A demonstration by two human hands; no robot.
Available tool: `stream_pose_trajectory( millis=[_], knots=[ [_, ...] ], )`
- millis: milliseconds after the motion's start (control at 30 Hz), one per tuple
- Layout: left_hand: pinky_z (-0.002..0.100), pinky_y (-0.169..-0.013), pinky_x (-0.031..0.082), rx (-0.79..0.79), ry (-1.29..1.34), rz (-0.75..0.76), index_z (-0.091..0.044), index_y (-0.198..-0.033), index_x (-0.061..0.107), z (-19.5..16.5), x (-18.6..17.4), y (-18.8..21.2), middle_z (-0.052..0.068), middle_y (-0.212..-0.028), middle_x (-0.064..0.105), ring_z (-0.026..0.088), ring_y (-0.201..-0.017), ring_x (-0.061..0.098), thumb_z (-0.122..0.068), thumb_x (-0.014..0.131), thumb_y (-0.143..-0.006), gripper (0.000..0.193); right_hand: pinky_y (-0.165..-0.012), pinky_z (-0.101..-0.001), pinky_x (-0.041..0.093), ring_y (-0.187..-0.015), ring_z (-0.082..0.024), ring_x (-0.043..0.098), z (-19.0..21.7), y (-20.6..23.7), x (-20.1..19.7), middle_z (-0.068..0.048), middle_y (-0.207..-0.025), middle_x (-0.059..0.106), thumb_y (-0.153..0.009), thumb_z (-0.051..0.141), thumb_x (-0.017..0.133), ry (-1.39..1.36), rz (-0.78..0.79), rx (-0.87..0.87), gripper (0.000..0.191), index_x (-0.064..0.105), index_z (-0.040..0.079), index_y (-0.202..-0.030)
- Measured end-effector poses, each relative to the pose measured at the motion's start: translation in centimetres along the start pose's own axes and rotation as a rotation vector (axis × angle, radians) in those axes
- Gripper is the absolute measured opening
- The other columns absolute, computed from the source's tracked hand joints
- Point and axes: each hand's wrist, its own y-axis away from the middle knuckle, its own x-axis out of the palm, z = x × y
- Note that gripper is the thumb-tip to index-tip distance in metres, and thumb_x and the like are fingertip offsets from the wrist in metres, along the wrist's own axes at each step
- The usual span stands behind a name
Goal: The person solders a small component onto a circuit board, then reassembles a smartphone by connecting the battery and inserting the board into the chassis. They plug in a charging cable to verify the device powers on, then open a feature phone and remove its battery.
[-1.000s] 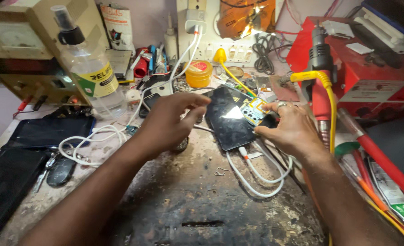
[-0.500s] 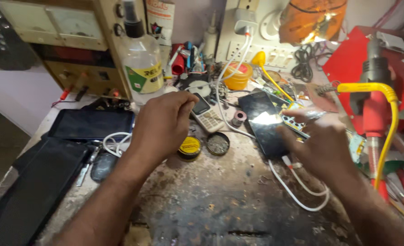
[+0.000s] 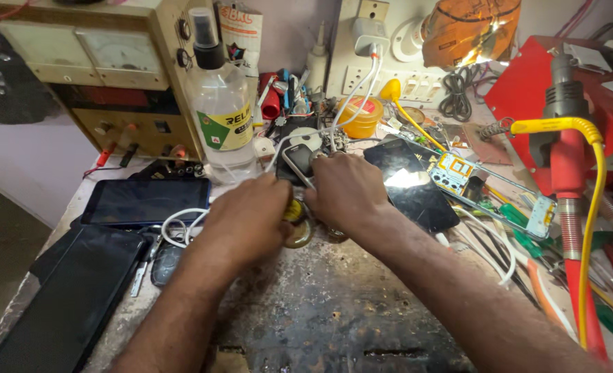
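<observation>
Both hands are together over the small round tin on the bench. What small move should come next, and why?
Probably steady the small round tin with the left hand before the right hand works at it: both hands crowd over it, and it sits loose among cables.

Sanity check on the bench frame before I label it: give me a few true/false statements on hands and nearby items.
1. Both hands meet over small round tins near the bench middle. True: left hand, right hand, tins.
2. The spray bottle lies on its side. False: the spray bottle stands upright.
3. A dark phone lies right of the right hand. True: phone.
4. The right hand holds the red hot-air tool. False: the hot-air tool stands untouched at the right.
</observation>
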Motion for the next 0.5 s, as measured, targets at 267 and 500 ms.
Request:
stream_pose_trajectory(
  millis=[267, 500],
  knots=[
    [0.049, -0.091, 0.052, -0.059, 0.183, -0.239, -0.011, -0.104, 0.07, -0.3, -0.1, 0.2, 0.015, -0.102, 0.074, 0.037, -0.1, 0.07, -0.029, 0.065, -0.093, 0.022, -0.065, -0.0432, 0.059, -0.073, -0.034, 0.074, 0.0, 3.9, 0.5, -0.017, -0.08, 0.074, -0.089, 0.011, 0.061, 0.043, -0.52, -0.228, 0.036, 0.067, -0.007, -0.12],
    [0.038, -0.075, 0.06, 0.01, 0.708, -0.063, -0.002, -0.124, 0.056, -2.1, -0.3, 1.2, 0.014, -0.103, 0.076, 0.025, -0.088, 0.076, -0.029, 0.065, -0.088, 0.046, -0.065, -0.0299, 0.063, -0.08, -0.016, 0.081, -2.6, 11.0, -2.6, -0.013, -0.096, 0.08, -0.095, 0.018, 0.062, -0.841, -0.305, -0.029, 0.042, 0.062, 0.003, -0.134]
  ],
)
